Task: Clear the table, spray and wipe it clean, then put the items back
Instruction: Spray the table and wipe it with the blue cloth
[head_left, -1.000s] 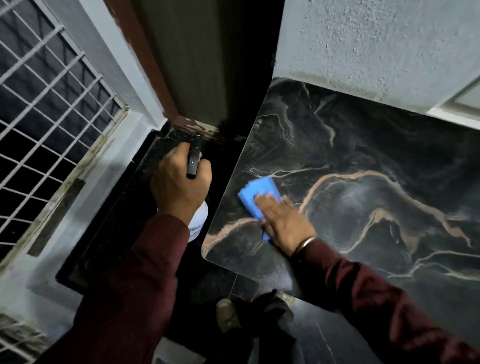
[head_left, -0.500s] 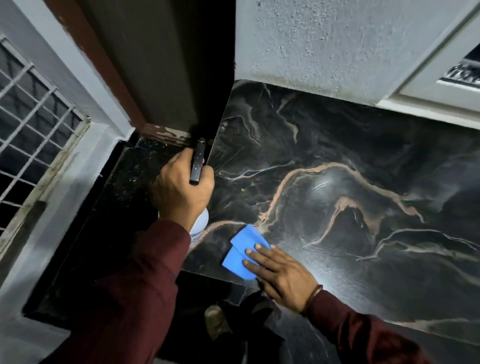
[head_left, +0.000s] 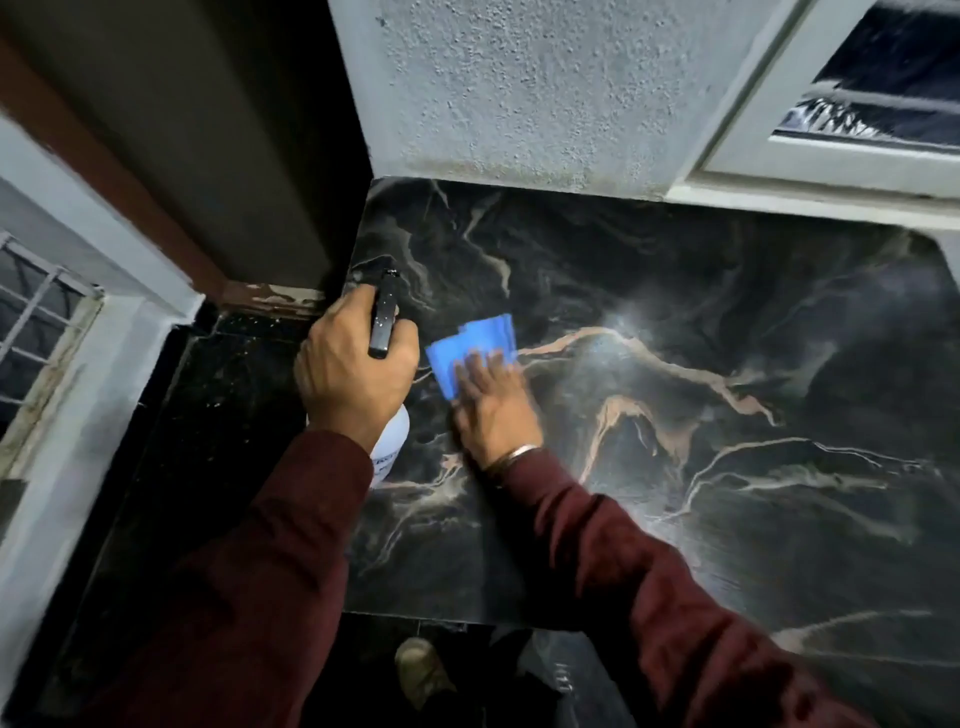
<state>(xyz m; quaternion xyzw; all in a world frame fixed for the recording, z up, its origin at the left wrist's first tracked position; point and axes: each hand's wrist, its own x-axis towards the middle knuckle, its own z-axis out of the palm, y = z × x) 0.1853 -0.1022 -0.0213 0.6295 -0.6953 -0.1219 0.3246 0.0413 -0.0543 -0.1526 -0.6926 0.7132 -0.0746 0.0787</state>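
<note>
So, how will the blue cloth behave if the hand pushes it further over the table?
The blue cloth looks thin and floppy, so it would probably bunch without the flat right hand on it. The dark table looks glossy, so it likely slides easily. It seems very light.

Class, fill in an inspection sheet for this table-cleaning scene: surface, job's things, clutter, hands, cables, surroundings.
Surface: dark marble table, pale veins, misty patch near the middle.
Job's things: blue cloth flat on the table; spray bottle, black nozzle up.
Clutter: nothing seen.
Hands: left hand grips the spray bottle; right hand presses the blue cloth, fingers straight.
Cables: nothing seen.
Surroundings: textured wall behind; barred window at left; shoe below.
</note>
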